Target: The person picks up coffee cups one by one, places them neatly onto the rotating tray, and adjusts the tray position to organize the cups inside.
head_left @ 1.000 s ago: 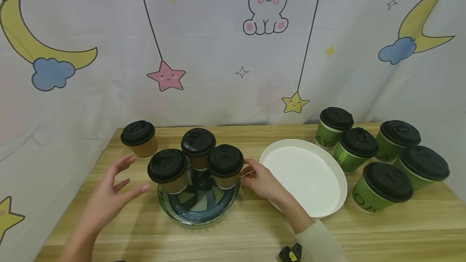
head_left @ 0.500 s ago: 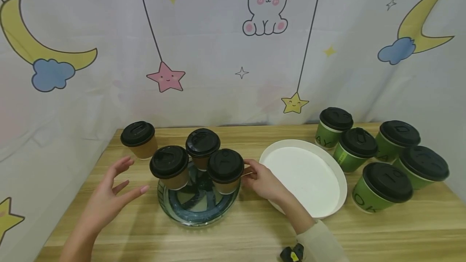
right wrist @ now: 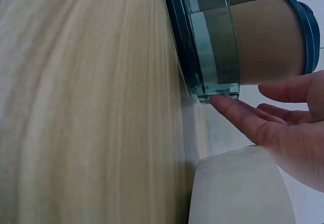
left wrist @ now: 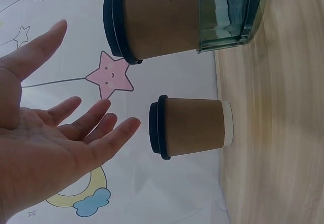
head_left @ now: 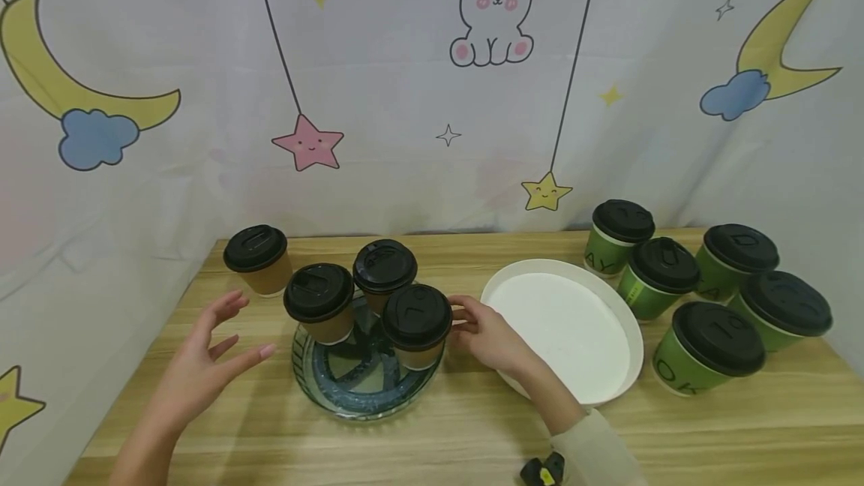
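A round glass dish (head_left: 367, 402) on a dark base carries three brown paper coffee cups with black lids: a left cup (head_left: 319, 302), a back cup (head_left: 385, 267) and a front-right cup (head_left: 417, 325). My right hand (head_left: 491, 336) is at the dish's right side; in the right wrist view a fingertip (right wrist: 223, 102) touches the glass rim, and the thumb is near a cup. To the left of the dish my left hand (head_left: 202, 366) hovers with fingers spread and nothing in them. Behind it another brown cup (head_left: 259, 257) stands upright on the table.
Right of the dish lies a round white tray (head_left: 563, 328), partly under my right forearm. Several green lidded cups (head_left: 709, 347) stand beyond it on the right. A small black and yellow object (head_left: 543, 469) is by the right sleeve. A printed cloth (head_left: 405, 96) hangs behind the wooden table.
The three cups on the dish have turned clockwise together: the left one moved back and right, the back one right, the right one toward me. Both hands stay nearly in place.
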`<action>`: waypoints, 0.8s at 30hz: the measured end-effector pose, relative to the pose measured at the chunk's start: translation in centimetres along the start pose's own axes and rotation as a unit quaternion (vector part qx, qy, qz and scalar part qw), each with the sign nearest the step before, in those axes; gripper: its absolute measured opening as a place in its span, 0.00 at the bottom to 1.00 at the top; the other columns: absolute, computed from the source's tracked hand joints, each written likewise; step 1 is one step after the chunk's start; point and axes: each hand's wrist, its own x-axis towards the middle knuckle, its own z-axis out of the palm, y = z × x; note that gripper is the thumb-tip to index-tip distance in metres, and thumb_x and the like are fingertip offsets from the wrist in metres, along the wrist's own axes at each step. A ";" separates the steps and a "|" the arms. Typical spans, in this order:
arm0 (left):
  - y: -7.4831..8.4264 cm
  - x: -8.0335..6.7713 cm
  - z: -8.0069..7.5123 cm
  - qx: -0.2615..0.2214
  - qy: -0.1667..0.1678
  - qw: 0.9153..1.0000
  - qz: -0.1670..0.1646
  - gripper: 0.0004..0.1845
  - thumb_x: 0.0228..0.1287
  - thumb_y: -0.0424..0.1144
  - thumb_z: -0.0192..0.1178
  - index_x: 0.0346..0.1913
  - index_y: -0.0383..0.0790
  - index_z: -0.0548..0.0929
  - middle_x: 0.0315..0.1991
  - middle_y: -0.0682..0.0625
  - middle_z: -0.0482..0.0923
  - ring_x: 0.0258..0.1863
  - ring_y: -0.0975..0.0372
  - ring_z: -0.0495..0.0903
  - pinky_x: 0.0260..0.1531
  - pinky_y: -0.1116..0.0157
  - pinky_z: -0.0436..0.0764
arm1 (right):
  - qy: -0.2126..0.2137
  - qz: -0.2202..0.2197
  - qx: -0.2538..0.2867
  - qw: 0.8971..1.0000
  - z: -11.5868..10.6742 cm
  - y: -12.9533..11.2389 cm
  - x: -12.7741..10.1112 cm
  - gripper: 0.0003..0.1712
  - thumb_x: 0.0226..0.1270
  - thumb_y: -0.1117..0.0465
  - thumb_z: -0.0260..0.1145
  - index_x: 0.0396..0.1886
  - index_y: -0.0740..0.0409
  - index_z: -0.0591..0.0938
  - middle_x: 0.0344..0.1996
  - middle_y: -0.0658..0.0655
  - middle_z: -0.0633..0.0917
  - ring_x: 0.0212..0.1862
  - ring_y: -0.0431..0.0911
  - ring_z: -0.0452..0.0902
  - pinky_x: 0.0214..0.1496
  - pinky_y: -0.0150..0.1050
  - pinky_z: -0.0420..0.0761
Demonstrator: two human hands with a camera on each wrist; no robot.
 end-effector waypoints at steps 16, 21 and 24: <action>-0.7 1.3 -0.6 0.016 -0.008 1.000 -0.008 0.40 0.60 0.38 0.61 0.68 0.30 0.50 0.63 0.35 0.57 0.60 0.44 0.56 0.52 0.55 0.69 | -0.005 0.000 0.010 1.000 0.0 -0.4 -0.3 0.28 0.65 0.76 0.50 0.65 0.70 0.60 0.53 0.70 0.73 0.50 0.57 0.75 0.43 0.46 0.78; -1.3 1.9 -0.6 0.005 -0.011 1.000 -0.013 0.39 0.60 0.37 0.60 0.66 0.26 0.50 0.63 0.31 0.55 0.60 0.42 0.54 0.51 0.42 0.64 | -0.006 0.005 0.007 1.000 -0.1 -0.2 -0.2 0.28 0.64 0.76 0.49 0.65 0.69 0.60 0.49 0.67 0.75 0.47 0.55 0.76 0.43 0.44 0.79; -1.6 2.2 -0.7 0.003 -0.012 1.000 -0.022 0.39 0.61 0.38 0.60 0.66 0.24 0.50 0.63 0.30 0.53 0.60 0.40 0.53 0.51 0.41 0.63 | -0.004 0.015 0.011 1.000 -0.1 -0.1 -0.2 0.28 0.64 0.76 0.50 0.65 0.68 0.61 0.44 0.65 0.76 0.45 0.54 0.76 0.42 0.43 0.79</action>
